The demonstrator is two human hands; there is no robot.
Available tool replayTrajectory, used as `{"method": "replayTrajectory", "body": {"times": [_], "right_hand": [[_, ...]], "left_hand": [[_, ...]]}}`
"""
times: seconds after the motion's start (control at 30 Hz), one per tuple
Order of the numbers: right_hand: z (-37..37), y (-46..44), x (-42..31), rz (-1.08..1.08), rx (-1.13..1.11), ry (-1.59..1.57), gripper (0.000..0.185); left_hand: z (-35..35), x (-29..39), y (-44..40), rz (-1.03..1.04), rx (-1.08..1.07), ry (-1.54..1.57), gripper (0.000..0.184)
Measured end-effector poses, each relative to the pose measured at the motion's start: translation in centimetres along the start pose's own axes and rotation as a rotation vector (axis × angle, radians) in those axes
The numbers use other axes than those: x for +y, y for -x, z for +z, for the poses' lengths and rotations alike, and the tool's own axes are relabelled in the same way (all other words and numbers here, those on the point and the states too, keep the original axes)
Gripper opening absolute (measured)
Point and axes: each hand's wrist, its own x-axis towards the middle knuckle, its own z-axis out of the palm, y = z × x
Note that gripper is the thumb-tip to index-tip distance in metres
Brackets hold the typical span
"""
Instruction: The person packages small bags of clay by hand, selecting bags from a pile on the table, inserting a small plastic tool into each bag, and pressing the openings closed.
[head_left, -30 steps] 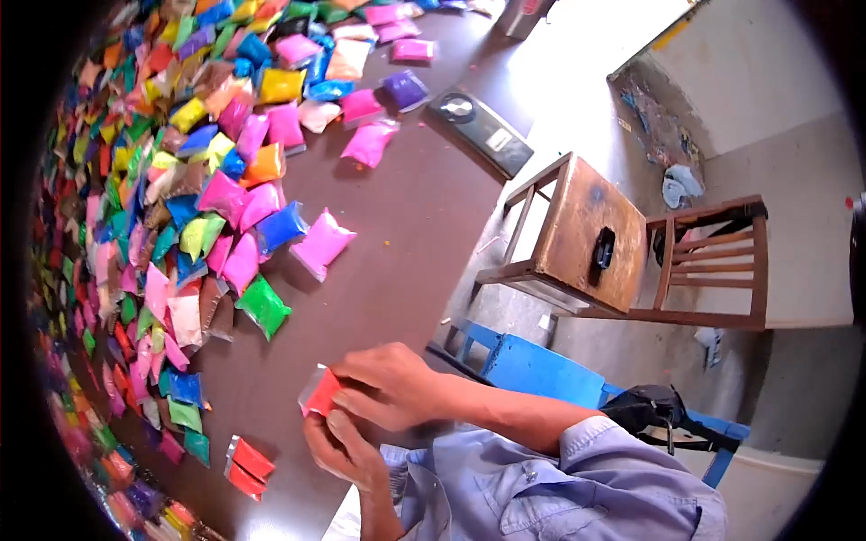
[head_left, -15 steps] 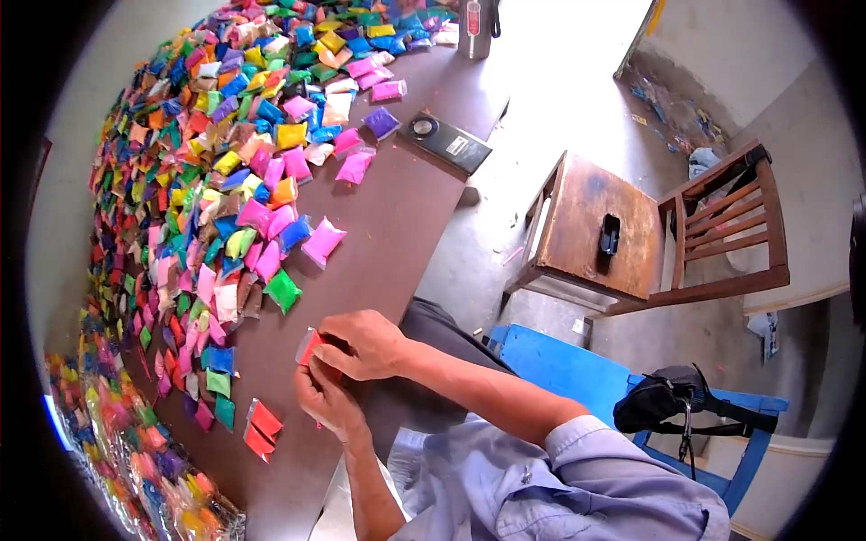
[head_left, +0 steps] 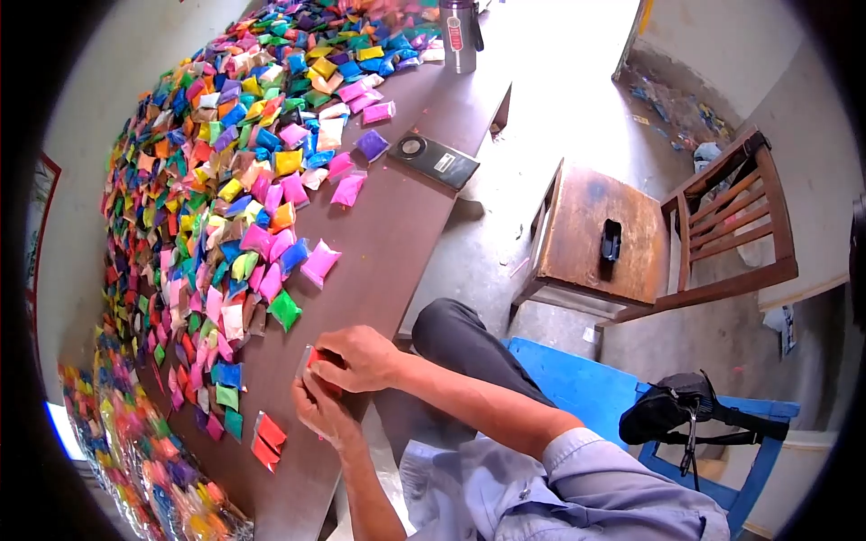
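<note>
Grip is formed by both hands: a small red packet (head_left: 316,355), partly hidden, is pinched by the fingertips of the right hand (head_left: 361,357) and the left hand (head_left: 323,411). Pressure is probably best kept light and near the packet's edges, so that the film is not strained. The right fingers are curled with the back of the hand shown, while the left fingers are raised to meet them. Ahead-left of the grip, more red packets (head_left: 272,434) are laid on the tabletop (head_left: 370,239); farther ahead, a colourful heap (head_left: 209,135) is spread.
</note>
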Motion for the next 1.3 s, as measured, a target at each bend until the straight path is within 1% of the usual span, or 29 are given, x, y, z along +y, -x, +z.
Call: {"method": "replayTrajectory", "body": {"times": [0.07,0.13,0.23,0.33,0.47,0.53,0.6,0.67,0.7,0.73,0.77,0.8,0.83,0.9,0.93,1.0,1.03,1.1,1.17,1.2,1.23,1.27,1.3], "right_hand": [[0.1,-0.1,-0.1,0.011,0.0,0.011,0.028],[0.6,-0.2,0.5,0.0,0.056,-0.024,0.027],[0.8,-0.2,0.8,0.008,0.052,-0.037,0.026],[1.0,-0.1,0.9,-0.001,0.049,-0.034,0.025],[1.6,-0.2,1.0,-0.035,0.086,-0.001,0.023],[1.8,-0.4,0.9,0.06,0.017,0.089,0.024],[2.2,-0.5,0.6,0.053,0.025,0.118,0.024],[2.5,-0.7,0.5,0.046,0.033,0.148,0.024],[2.4,-0.8,-0.1,0.089,0.028,0.149,0.023],[2.3,-0.8,-0.8,0.131,0.022,0.15,0.023],[2.3,-0.9,-1.5,0.146,0.052,0.157,0.022],[2.5,-1.0,-2.0,0.139,0.055,0.158,0.022],[2.6,-1.2,-2.5,0.147,0.08,0.153,0.02],[2.7,-1.4,-3.3,0.146,0.112,0.15,0.019],[2.7,-1.4,-3.6,0.141,0.115,0.145,0.019],[2.9,-1.3,-3.6,0.131,0.12,0.145,0.019],[3.0,-1.2,-3.1,0.138,0.124,0.166,0.019],[3.1,-1.2,-3.2,0.134,0.128,0.194,0.019],[3.0,-0.7,-4.4,0.253,0.057,0.318,0.02],[2.7,-0.6,-5.2,0.244,0.057,0.321,0.02],[2.3,-0.7,-6.0,0.269,-0.029,0.366,0.021],[2.0,-0.8,-6.7,0.291,-0.116,0.412,0.023],[2.0,-0.9,-6.7,0.275,-0.123,0.419,0.023]], "left_hand": [[0.2,0.0,0.1,0.022,0.005,0.0,0.037],[0.3,0.3,0.2,0.046,0.012,0.003,0.037],[0.1,0.7,0.2,0.045,0.012,-0.001,0.037],[0.2,0.4,0.1,0.067,0.013,0.061,0.038],[0.3,0.4,0.0,0.127,0.046,-0.006,0.04],[0.2,-0.3,-0.2,0.154,0.045,-0.044,0.04],[0.3,-0.9,-0.3,0.063,0.054,0.137,0.042],[0.0,-0.6,0.0,0.062,0.019,0.177,0.042],[-0.1,-0.4,0.0,0.057,-0.015,0.216,0.042],[-0.3,-1.5,-0.2,0.063,-0.017,0.219,0.042],[-0.5,-3.5,-0.7,0.045,-0.009,0.293,0.041],[-0.5,-3.4,-0.8,0.029,0.0,0.366,0.041],[-0.4,-3.2,-0.9,0.038,0.0,0.371,0.041],[-0.1,-2.5,-1.0,0.052,-0.082,0.388,0.043],[0.0,-2.2,-0.9,0.06,-0.083,0.392,0.043],[0.0,-1.7,-0.5,0.162,-0.046,0.263,0.046],[-0.1,-2.0,-0.5,0.168,-0.045,0.27,0.046],[0.0,-2.9,-0.9,0.069,-0.124,0.321,0.047],[0.3,-3.5,-0.6,0.122,-0.098,0.346,0.047],[0.3,-3.5,-0.6,0.171,-0.078,0.364,0.048],[0.1,-3.8,-0.8,0.18,-0.071,0.371,0.048],[-0.4,-4.2,-1.1,0.157,-0.123,0.344,0.049],[-0.8,-3.7,-1.2,0.133,-0.168,0.315,0.049]]}}
